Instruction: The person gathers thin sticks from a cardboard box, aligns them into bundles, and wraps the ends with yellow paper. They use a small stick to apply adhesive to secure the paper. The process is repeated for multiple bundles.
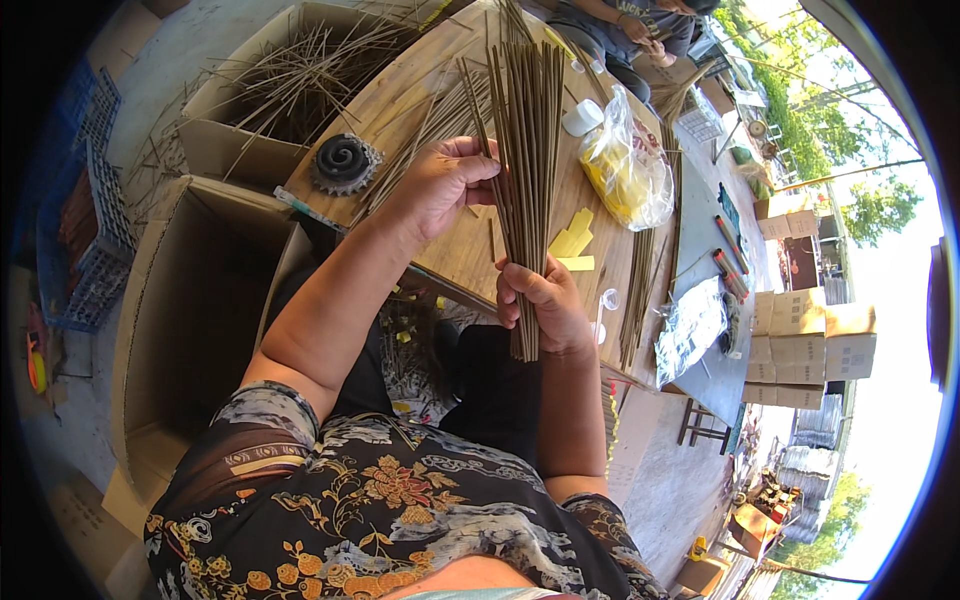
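Beyond the right edge of the wooden table (462, 246), stacked cartons (798, 345) and green trees (880, 212) catch daylight; the floor (675, 480) is grey.

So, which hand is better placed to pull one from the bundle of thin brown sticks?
Left hand, probably: its thumb is at one edge of the bundle; the right hand clasps the lower part.

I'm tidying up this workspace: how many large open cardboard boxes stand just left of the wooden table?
2: the stick-filled box at upper left, and the nearer box just below it in the picture. Others may be hidden behind them.
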The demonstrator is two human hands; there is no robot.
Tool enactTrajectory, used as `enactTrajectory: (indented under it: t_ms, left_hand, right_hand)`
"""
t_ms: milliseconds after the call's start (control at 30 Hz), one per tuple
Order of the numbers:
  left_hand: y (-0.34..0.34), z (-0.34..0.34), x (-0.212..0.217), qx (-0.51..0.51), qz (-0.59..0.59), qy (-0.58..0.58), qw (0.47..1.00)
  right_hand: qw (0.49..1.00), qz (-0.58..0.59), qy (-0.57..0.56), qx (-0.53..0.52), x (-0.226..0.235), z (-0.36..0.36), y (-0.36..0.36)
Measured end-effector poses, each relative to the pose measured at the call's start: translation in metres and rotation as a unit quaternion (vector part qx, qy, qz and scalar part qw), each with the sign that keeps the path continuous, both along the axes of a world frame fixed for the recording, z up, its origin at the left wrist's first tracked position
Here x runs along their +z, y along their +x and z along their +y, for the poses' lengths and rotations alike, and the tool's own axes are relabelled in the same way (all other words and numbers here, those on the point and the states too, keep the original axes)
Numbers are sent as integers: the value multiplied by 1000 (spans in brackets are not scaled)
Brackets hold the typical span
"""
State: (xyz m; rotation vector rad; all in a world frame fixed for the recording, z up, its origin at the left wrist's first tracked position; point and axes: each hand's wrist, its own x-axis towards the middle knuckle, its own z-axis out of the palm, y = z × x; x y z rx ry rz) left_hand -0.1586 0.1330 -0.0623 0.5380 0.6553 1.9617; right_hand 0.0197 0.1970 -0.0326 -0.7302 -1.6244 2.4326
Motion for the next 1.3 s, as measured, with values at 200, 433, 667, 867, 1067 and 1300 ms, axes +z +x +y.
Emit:
enactTrajectory:
  t_ms: [200, 433, 667, 867, 1067, 1300]
  left_hand:
    - [0, -1, 2, -22, 18, -15, 1000]
    - [2, -3, 3, -6, 58, -116, 992]
    - [-7, -2, -3, -10, 44, -104, 994]
    - [-2, -6, 5, -4, -3, -106, 994]
    - [-1, -9, 10, -37, 71, -127, 989]
    - [-65, -25, 33, 302, 80, 32, 949]
  right_hand:
    - [994, -30, 105, -4, 1, 1, 3]
    - [954, -105, 280, -32, -7, 1, 6]
    - [907, -106, 406, -30, -19, 9, 12]
    - [954, -112, 273, -53, 2, 0, 9]
    - [954, -112, 275, -54, 4, -2, 9]
    - [998, 7, 57, -39, 7, 0, 19]
